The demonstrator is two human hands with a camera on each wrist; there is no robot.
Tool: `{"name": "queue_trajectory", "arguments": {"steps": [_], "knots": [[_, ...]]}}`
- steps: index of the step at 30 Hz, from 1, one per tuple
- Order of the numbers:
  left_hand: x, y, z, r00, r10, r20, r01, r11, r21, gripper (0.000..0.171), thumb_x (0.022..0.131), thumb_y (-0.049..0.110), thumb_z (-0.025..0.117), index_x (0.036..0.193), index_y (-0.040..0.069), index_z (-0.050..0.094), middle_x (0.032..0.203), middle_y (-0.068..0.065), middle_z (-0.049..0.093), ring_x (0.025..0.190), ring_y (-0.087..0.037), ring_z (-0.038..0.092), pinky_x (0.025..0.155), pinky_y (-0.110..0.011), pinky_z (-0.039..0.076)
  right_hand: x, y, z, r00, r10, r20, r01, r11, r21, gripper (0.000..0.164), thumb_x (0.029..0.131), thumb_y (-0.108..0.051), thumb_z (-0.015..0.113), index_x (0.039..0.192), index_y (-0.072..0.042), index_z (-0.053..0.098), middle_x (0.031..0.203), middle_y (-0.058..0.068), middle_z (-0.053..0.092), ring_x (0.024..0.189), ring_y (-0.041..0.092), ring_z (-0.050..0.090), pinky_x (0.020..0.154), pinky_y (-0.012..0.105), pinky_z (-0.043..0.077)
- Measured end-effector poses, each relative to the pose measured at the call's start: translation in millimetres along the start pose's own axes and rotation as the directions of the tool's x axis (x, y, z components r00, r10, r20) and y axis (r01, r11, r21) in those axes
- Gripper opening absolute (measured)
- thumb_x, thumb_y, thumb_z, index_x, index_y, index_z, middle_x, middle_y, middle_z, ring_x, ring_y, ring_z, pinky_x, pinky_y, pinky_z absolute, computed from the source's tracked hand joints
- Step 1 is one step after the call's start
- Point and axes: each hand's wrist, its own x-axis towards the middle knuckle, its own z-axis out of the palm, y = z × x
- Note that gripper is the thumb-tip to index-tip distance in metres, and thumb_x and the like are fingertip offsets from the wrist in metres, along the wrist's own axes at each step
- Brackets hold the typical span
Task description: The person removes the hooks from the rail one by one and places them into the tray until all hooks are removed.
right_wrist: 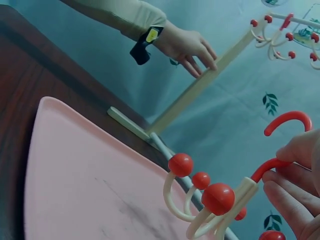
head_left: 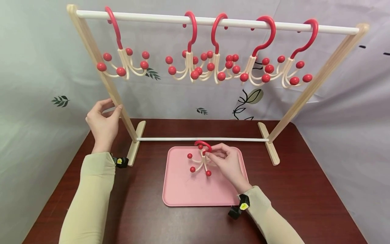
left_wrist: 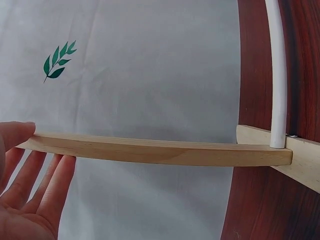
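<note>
My left hand (head_left: 103, 123) holds the left wooden post (left_wrist: 165, 154) of a rack, its thumb on one face and its fingers against the other. With my right hand (head_left: 228, 165) I pinch the red hook of a multi-arm hanger (head_left: 203, 160), which has cream curved arms tipped with red balls. This hanger is tilted, over the back part of a pink tray (head_left: 186, 193). In the right wrist view the thumb and fingers close on the lower bend of the red hook (right_wrist: 289, 116); its curved end sticks up free.
Several similar hangers (head_left: 215, 61) hang from the white top rod (head_left: 146, 17), one apart at the left. A lower white rod (head_left: 170, 139) joins the wooden feet (head_left: 268, 144) behind the tray. The dark wooden table (head_left: 146, 217) meets a patterned cloth (head_left: 170, 101) at the back.
</note>
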Motion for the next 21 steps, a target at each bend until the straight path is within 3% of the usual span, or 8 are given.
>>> {"name": "queue_trajectory", "arguments": {"steps": [3,11,21], "knots": [[-0.3,-1.2,-0.2,1.0,0.017,-0.006,-0.017,1.0,-0.002,0.033,0.092,0.029,0.077,0.123,0.02,0.075,0.116,-0.001,0.073,0.093,-0.009,0.071,0.079,-0.025,0.059,-2.0,1.8,4.9,0.999,0.039,0.018,-0.04,0.998,0.054,0.021,0.088,0.005,0.077,0.106,0.011,0.069,0.102,0.027,0.072,0.092,0.034,0.074,0.077,0.058,0.057],[-0.4,-1.8,-0.2,1.0,0.021,-0.005,-0.021,1.0,-0.002,0.033,0.092,0.03,0.077,0.123,0.02,0.075,0.116,-0.001,0.073,0.094,-0.013,0.072,0.081,-0.026,0.059,-2.6,-1.2,16.9,0.994,0.106,0.035,-0.108,0.991,0.08,0.021,0.088,0.011,0.073,0.108,0.015,0.067,0.107,0.029,0.07,0.099,0.044,0.07,0.081,0.056,0.057],[0.3,-1.0,-1.1,1.0,0.017,-0.007,-0.017,1.0,-0.002,0.033,0.092,0.03,0.078,0.123,0.019,0.075,0.116,-0.002,0.074,0.094,-0.013,0.072,0.08,-0.025,0.059,3.2,5.3,32.2,0.996,0.08,0.05,-0.087,0.986,0.142,0.021,0.088,0.007,0.076,0.106,0.012,0.068,0.104,0.027,0.072,0.093,0.033,0.074,0.077,0.057,0.058]]}}
